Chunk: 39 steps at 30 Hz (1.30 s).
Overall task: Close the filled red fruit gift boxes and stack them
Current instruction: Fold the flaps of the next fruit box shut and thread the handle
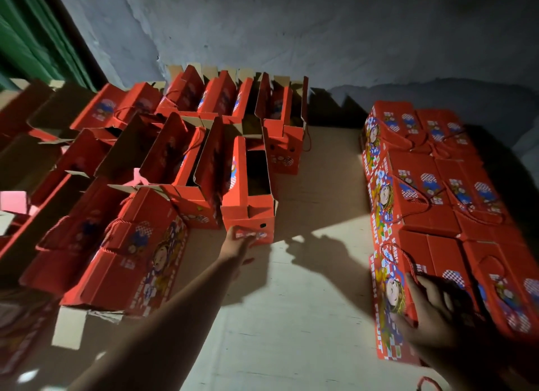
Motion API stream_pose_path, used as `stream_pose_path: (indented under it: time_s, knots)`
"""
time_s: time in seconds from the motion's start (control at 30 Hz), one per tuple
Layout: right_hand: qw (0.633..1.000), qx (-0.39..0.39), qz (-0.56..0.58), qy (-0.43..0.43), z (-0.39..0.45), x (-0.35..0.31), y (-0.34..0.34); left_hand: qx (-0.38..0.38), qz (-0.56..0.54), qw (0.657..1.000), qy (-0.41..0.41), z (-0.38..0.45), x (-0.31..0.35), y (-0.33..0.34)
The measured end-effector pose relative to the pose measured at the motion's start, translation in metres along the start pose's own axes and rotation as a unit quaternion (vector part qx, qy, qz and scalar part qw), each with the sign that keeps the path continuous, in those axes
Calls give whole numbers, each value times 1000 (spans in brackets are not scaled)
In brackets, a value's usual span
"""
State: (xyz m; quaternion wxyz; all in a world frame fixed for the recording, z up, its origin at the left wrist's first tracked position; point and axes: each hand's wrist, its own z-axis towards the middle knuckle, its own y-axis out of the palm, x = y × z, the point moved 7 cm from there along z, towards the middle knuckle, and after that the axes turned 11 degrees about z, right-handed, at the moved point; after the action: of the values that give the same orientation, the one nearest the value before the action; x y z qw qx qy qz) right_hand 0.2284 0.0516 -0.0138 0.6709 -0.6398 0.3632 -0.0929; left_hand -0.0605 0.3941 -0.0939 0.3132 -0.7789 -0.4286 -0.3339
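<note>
Cardboard floor runs to a grey wall. Closed boxes stack right; open boxes crowd left. Left hand pinches the near open box at its base; right hand rests spread on a closed box. Filled, probably heavy; lift from beneath.

Open boxes crowd the left and upper middle of the frame. Closed boxes lie side by side at right. Bare floor runs between them.
</note>
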Motion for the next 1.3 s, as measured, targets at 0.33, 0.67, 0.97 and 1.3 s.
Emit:
stream_pose_path:
  time_s: [0.33,0.67,0.97,1.3]
  knots:
    - [989,60,132,-3,-40,-46,-16,-55,39,998,12,-111,-98,-23]
    - [967,21,254,2,-87,-143,15,-110,122,985,-46,-236,-223,-104]
    - [865,-110,451,188,-118,-159,89,-112,144,983,-32,-250,-226,-200]
    - [860,-153,439,212,-169,-155,116,-119,110,987,-8,-225,-182,-192]
